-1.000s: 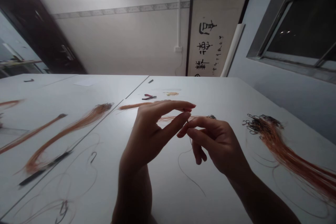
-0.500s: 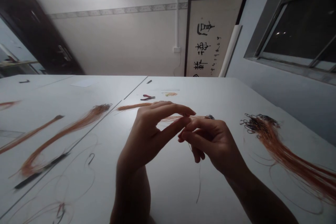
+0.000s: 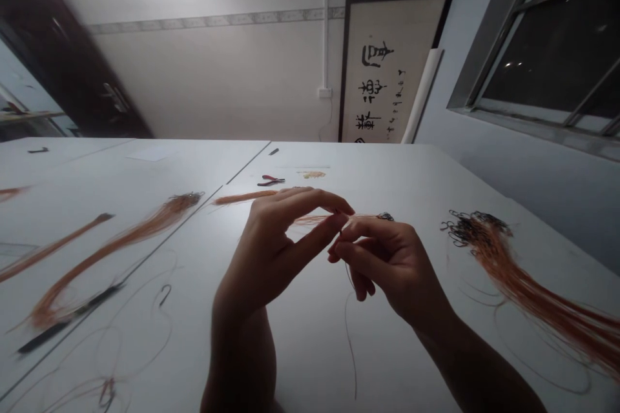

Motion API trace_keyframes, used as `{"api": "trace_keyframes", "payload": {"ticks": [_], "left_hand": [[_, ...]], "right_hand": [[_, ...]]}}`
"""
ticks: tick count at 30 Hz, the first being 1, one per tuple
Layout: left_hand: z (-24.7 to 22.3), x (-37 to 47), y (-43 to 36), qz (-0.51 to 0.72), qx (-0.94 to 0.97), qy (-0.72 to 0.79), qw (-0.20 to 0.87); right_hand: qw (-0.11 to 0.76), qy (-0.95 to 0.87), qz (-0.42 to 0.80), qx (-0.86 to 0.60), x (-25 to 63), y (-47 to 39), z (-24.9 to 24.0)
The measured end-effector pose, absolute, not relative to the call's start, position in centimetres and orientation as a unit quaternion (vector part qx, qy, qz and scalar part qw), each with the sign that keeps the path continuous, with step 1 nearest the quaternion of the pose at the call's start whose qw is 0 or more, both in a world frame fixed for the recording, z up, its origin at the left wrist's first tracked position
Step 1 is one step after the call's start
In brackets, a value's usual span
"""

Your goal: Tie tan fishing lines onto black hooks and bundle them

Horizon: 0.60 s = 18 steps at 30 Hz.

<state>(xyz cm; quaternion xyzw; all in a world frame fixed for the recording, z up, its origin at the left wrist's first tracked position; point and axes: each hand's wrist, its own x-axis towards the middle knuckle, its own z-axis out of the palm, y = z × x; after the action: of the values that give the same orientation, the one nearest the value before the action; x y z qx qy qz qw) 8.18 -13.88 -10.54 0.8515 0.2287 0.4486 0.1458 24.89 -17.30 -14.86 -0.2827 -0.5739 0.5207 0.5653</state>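
Thumb and forefinger of my left hand are pinched together on a small dark piece, likely a fish hook, mostly hidden by the fingertips. Close against it, my right hand is closed, its thumb and forefinger pinching a thin reddish fishing line. The line's loose end hangs below the right fingers over the white table. Behind the hands lies a thin bundle of orange lines with dark hooks at its right end.
A thick bundle of hooked lines lies at right. Further bundles lie left, near a dark strip, a loose hook and tangled line. Red-handled pliers and a small yellowish pile are further back.
The hanging line end has swung slightly left and reaches lower. Both hands keep their pinch almost in place, and the view has shifted a little.
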Motion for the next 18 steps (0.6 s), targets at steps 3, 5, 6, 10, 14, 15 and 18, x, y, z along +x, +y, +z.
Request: {"api": "trace_keyframes", "payload": {"ticks": [3,5,6,10,14,15,18], "left_hand": [[-10.56,8.17,-13.95,0.452,0.85,0.231,0.144],[-10.59,8.13,-13.96,0.453,0.848,0.235,0.144],[-10.6,8.11,-13.94,0.452,0.847,0.237,0.148],[-10.68,8.03,-13.81,0.451,0.842,0.237,0.177],[-10.82,7.97,-13.61,0.453,0.842,0.233,0.177],[-10.88,7.94,-13.55,0.453,0.842,0.236,0.175],[-11.04,7.87,-13.36,0.46,0.835,0.25,0.168]], "right_hand": [[0.565,-0.572,0.522,-0.286,24.87,-17.31,-14.92],[0.567,-0.568,0.523,-0.286,24.83,-17.29,-14.95],[0.568,-0.567,0.524,-0.286,24.82,-17.28,-14.95],[0.57,-0.561,0.524,-0.291,24.82,-17.3,-14.94],[0.567,-0.561,0.527,-0.293,24.79,-17.38,-14.94],[0.565,-0.563,0.527,-0.293,24.78,-17.39,-14.94],[0.559,-0.568,0.521,-0.306,24.82,-17.43,-14.98]]}}
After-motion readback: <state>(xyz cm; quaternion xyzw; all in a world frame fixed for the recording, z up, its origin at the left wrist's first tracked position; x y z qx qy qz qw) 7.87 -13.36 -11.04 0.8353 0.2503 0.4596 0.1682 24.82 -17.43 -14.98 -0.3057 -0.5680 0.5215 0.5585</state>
